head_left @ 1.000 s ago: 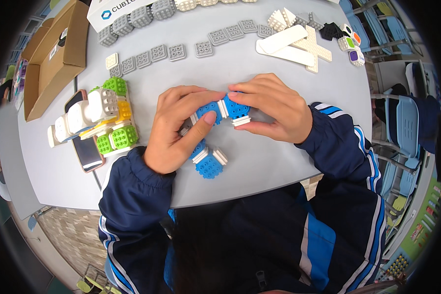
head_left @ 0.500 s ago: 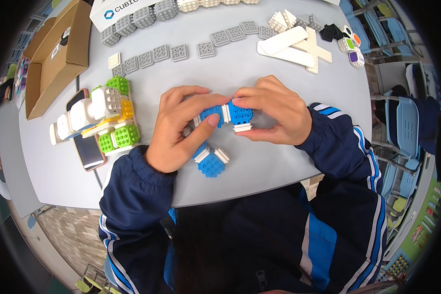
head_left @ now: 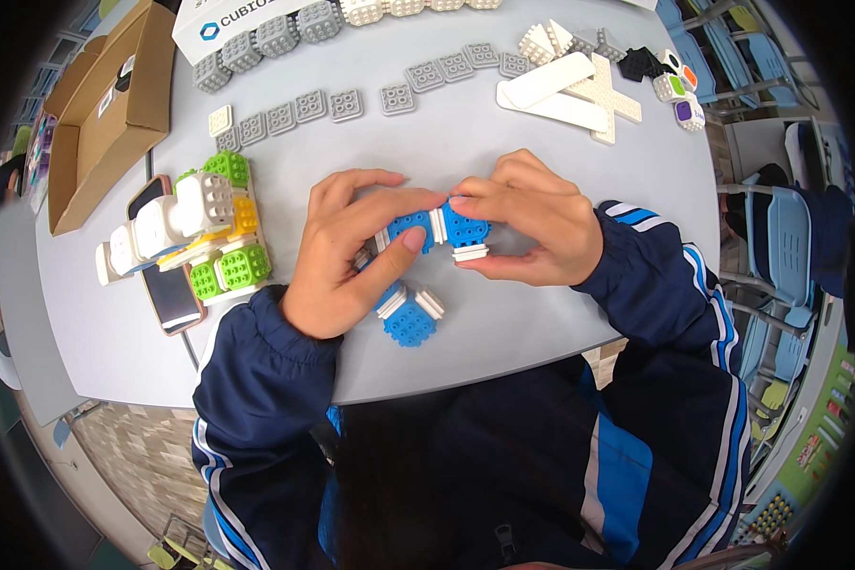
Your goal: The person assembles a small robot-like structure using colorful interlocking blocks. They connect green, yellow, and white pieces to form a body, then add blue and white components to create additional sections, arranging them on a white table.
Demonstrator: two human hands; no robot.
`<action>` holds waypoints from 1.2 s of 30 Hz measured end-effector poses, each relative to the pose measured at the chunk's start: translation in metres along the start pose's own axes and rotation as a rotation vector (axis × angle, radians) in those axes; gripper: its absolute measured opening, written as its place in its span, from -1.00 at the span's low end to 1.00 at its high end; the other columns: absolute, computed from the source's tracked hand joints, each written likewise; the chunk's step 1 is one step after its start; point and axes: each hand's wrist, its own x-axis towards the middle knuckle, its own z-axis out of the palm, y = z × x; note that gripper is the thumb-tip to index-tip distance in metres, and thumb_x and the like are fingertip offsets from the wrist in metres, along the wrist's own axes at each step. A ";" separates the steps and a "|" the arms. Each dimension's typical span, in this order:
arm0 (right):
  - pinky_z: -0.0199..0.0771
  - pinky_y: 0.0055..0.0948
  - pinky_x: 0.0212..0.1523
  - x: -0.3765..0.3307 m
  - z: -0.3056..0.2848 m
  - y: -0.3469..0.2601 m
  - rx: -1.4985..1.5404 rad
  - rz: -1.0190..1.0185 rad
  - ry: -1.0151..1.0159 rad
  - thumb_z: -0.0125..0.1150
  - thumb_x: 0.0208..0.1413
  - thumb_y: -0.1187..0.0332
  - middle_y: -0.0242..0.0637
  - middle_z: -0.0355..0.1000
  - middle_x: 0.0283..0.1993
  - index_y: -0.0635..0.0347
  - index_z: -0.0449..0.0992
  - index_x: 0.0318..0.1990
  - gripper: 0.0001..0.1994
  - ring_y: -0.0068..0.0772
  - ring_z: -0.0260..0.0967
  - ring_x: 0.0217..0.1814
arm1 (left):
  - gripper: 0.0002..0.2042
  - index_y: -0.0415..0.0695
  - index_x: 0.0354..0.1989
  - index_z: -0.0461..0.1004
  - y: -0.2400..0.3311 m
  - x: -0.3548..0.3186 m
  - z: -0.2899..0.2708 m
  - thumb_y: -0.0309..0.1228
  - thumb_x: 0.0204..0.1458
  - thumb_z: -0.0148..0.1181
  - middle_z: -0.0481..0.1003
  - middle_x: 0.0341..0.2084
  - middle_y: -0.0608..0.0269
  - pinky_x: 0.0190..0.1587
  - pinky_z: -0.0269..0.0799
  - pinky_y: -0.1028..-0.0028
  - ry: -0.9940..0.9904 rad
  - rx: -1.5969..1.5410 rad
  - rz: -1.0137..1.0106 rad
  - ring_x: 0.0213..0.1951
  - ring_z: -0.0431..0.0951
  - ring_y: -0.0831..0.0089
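Between my hands is a chain of blue studded blocks (head_left: 466,226) joined by white connector plates. My left hand (head_left: 351,249) closes round its left part, thumb on a blue block, and covers some of the chain. At the right end, my right hand (head_left: 534,223) pinches a blue block, thumb by the white plate under it and fingers on top. Below my left thumb the chain runs on to a lower blue block (head_left: 409,324) with white plates on its sides, near the table's front edge.
An assembly of green, yellow and white blocks (head_left: 244,264) stands at left, over phones (head_left: 174,296). Beyond are grey square plates (head_left: 346,105), grey cubes (head_left: 276,36), a cardboard box (head_left: 114,123), white flat pieces (head_left: 553,81), black pieces (head_left: 644,64) and coloured cubes (head_left: 689,114).
Almost nothing differs. Both hands keep their grip on the blue chain, and my right fingers have shifted slightly on the end block.
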 end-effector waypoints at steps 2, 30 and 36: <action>0.43 -0.29 -0.17 0.000 0.000 0.000 0.001 -0.001 0.004 0.61 -0.29 0.50 -0.14 0.55 -0.01 0.34 0.55 0.03 -0.40 -0.21 0.38 -0.25 | -0.69 -0.09 0.08 0.60 0.000 0.000 0.000 -0.39 0.17 0.19 0.52 0.06 0.21 0.24 0.19 0.27 0.002 0.000 0.001 0.25 0.28 0.19; 0.39 -0.28 -0.14 0.002 0.004 -0.010 -0.057 0.022 0.036 0.51 -0.13 0.50 -0.12 0.48 -0.10 0.34 0.50 0.03 -0.50 -0.14 0.35 -0.21 | -0.68 -0.11 0.09 0.57 0.001 0.002 0.002 -0.44 0.14 0.21 0.53 0.13 0.11 0.25 0.12 0.23 0.135 -0.094 0.107 0.14 0.43 0.24; 0.28 -0.21 0.04 0.005 -0.005 -0.015 -0.167 0.156 0.014 0.52 -0.13 0.33 -0.13 0.38 0.06 0.28 0.45 0.14 -0.38 -0.10 0.35 -0.01 | -0.61 -0.07 -0.14 0.63 0.011 -0.016 -0.007 -0.16 -0.15 0.37 0.55 -0.05 0.20 0.13 0.25 0.08 0.244 0.400 0.483 -0.06 0.48 0.22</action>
